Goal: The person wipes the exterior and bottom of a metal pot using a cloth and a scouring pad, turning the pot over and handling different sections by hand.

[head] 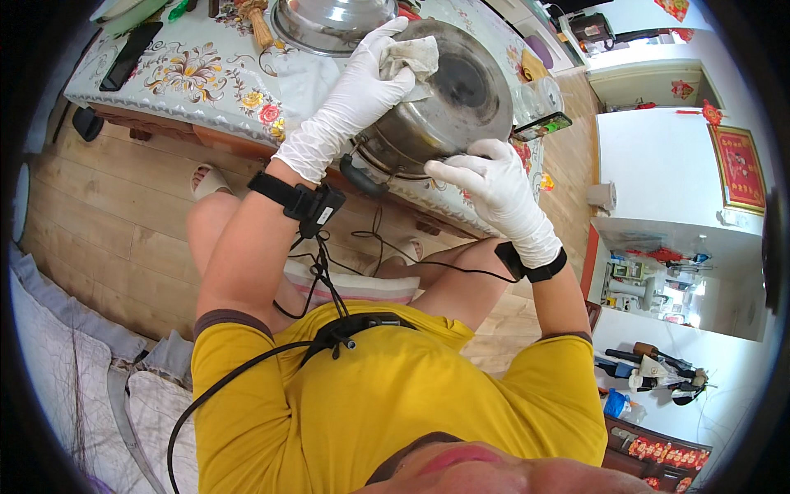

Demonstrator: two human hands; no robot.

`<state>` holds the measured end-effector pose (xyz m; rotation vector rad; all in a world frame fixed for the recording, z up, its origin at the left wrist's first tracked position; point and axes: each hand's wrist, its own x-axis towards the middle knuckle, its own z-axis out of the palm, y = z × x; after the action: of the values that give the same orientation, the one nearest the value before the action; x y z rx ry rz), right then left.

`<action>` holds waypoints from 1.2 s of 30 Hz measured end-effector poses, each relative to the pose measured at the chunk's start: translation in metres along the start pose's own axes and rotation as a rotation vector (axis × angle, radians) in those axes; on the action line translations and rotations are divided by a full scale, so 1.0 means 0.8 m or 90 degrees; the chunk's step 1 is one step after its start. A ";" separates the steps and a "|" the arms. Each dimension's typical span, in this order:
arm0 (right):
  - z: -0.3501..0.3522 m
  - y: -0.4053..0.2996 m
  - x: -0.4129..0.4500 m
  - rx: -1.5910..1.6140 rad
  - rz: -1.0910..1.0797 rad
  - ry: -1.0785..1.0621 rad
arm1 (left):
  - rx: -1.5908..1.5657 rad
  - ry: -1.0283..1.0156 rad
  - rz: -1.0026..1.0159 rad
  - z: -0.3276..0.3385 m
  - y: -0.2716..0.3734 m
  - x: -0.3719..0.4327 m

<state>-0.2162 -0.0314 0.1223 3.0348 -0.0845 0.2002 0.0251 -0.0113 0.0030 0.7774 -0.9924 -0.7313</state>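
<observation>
A steel cooking pot lies bottom up at the near edge of the table, its base marked with a dark scorched ring. My left hand, in a white glove, grips a crumpled off-white cloth and presses it on the pot's base. A black loop handle juts from the pot's near side. My right hand, gloved too, is at the pot's right near edge with bent fingers. Whether those fingers grip the pot is hidden.
A shiny steel basin stands behind the pot on the flowered tablecloth. A black phone lies at the left, and another phone leans by clear cups at the right. Cables hang below my wrists.
</observation>
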 end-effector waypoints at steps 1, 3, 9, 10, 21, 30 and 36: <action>0.001 0.005 -0.010 -0.003 0.010 -0.007 | 0.000 0.000 0.000 0.000 0.003 0.000; 0.004 0.006 -0.012 -0.004 0.004 -0.005 | 0.020 0.001 -0.006 0.002 0.007 0.000; 0.024 -0.006 0.060 -0.037 -0.075 0.054 | 0.064 0.004 0.029 -0.010 -0.008 -0.002; 0.026 -0.002 0.072 -0.041 -0.088 0.063 | 0.057 0.005 0.023 -0.006 -0.005 0.000; 0.004 0.013 -0.015 0.032 0.014 0.072 | 0.075 -0.063 -0.044 -0.015 0.000 0.004; 0.021 0.027 -0.090 0.244 0.341 0.493 | 0.171 -0.061 -0.065 -0.017 0.017 0.002; 0.089 0.071 -0.072 0.462 0.380 0.525 | 0.581 0.061 0.176 -0.022 0.041 -0.023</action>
<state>-0.2672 -0.0924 0.0499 3.1291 -1.0247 1.8221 0.0400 0.0247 0.0161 1.4016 -1.3188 0.0422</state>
